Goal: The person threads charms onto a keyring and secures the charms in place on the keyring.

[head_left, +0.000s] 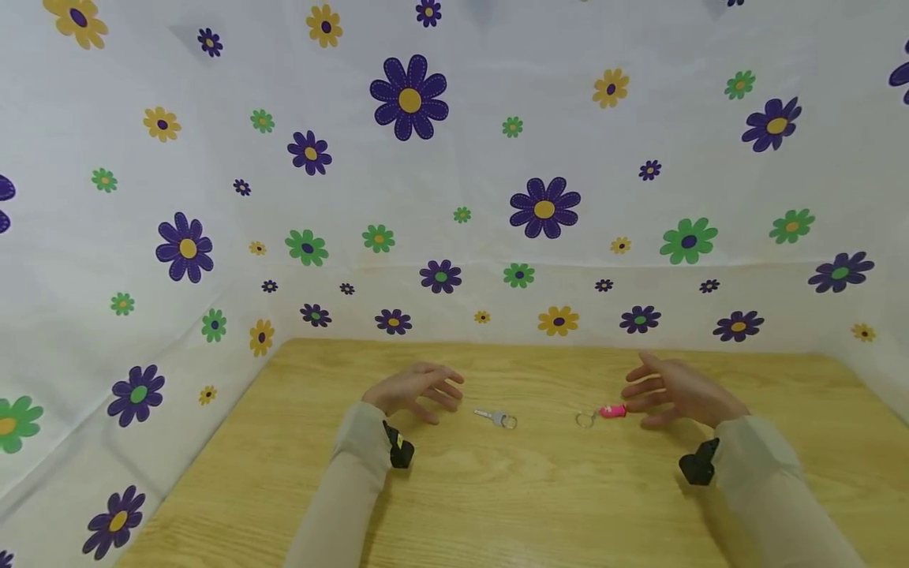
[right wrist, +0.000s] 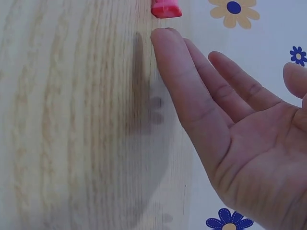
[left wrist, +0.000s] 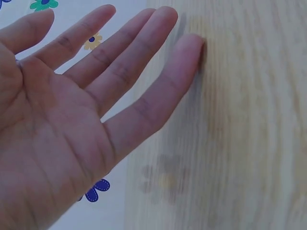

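Observation:
On the wooden table lies a silver key point(head_left: 491, 415) with a small ring at its right end. To its right is a metal key ring point(head_left: 585, 420) joined to a pink fob point(head_left: 613, 411) with a white mark. My left hand point(head_left: 417, 389) is just left of the key, its fingers loosely extended and holding nothing. My right hand point(head_left: 678, 392) is beside the fob's right end, fingers relaxed and nothing in them. In the right wrist view the pink fob point(right wrist: 166, 8) sits just beyond my fingertips, with a gap between. The left wrist view shows neither key nor fob.
A white curtain point(head_left: 461, 158) printed with purple, yellow and green flowers hangs behind the table and along its sides. The light wooden tabletop point(head_left: 525, 505) reaches back to it. A dark camera is strapped to each wrist over beige sleeves.

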Demonstrator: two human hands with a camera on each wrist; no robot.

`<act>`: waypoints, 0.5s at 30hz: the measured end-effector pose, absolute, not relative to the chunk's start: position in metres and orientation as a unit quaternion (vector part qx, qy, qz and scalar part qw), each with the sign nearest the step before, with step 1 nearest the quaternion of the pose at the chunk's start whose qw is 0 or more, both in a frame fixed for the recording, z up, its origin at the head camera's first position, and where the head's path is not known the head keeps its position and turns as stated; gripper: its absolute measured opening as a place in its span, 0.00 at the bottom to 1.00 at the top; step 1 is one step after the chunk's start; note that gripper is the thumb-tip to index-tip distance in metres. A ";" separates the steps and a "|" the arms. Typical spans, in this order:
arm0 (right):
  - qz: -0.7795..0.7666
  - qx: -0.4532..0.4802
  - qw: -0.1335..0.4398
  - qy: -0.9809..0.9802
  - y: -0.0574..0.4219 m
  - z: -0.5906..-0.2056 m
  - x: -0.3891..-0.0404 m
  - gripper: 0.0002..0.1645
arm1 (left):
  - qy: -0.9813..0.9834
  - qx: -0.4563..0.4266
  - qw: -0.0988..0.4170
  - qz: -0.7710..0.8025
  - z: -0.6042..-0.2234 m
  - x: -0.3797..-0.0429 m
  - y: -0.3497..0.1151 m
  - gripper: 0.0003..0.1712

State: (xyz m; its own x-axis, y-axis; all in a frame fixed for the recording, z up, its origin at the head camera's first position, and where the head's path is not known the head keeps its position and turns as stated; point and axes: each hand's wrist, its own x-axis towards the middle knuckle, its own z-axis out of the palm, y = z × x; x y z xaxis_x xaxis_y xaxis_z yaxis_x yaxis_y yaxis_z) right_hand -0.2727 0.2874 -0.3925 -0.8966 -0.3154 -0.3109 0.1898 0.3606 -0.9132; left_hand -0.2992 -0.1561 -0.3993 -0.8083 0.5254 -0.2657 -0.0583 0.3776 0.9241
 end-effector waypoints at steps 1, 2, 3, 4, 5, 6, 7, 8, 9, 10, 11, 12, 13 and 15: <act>-0.562 -0.039 0.224 0.795 0.287 -0.393 -0.274 0.45 | 0.785 0.150 0.271 0.536 -0.400 -0.300 -0.155 0.28; -0.561 -0.039 0.223 0.797 0.287 -0.393 -0.275 0.45 | 0.787 0.150 0.270 0.535 -0.400 -0.301 -0.153 0.28; -0.560 -0.040 0.223 0.797 0.287 -0.393 -0.277 0.44 | 0.787 0.153 0.268 0.533 -0.400 -0.302 -0.151 0.28; -0.559 -0.037 0.221 0.798 0.287 -0.393 -0.279 0.44 | 0.788 0.154 0.267 0.534 -0.401 -0.304 -0.149 0.28; -0.558 -0.034 0.220 0.799 0.286 -0.392 -0.280 0.44 | 0.787 0.155 0.266 0.534 -0.402 -0.306 -0.146 0.28; -0.559 -0.035 0.219 0.799 0.285 -0.391 -0.281 0.43 | 0.786 0.157 0.267 0.535 -0.403 -0.307 -0.144 0.28; -0.560 -0.037 0.219 0.798 0.285 -0.391 -0.282 0.43 | 0.785 0.157 0.267 0.537 -0.404 -0.309 -0.141 0.28; -0.563 -0.036 0.220 0.796 0.284 -0.390 -0.283 0.43 | 0.783 0.158 0.268 0.538 -0.404 -0.310 -0.139 0.28; -0.565 -0.035 0.222 0.794 0.282 -0.390 -0.284 0.43 | 0.781 0.159 0.269 0.541 -0.405 -0.311 -0.138 0.27; -0.568 -0.035 0.223 0.791 0.281 -0.390 -0.285 0.43 | 0.780 0.158 0.270 0.542 -0.406 -0.312 -0.137 0.27; -0.571 -0.037 0.224 0.789 0.279 -0.391 -0.285 0.42 | 0.780 0.158 0.271 0.542 -0.406 -0.312 -0.137 0.27; -0.573 -0.038 0.226 0.787 0.277 -0.392 -0.286 0.42 | 0.780 0.157 0.272 0.542 -0.406 -0.312 -0.137 0.27; -0.574 -0.040 0.228 0.785 0.276 -0.393 -0.286 0.42 | 0.780 0.157 0.273 0.541 -0.406 -0.313 -0.136 0.27; -0.575 -0.041 0.231 0.784 0.275 -0.394 -0.287 0.42 | 0.780 0.157 0.276 0.539 -0.407 -0.313 -0.136 0.27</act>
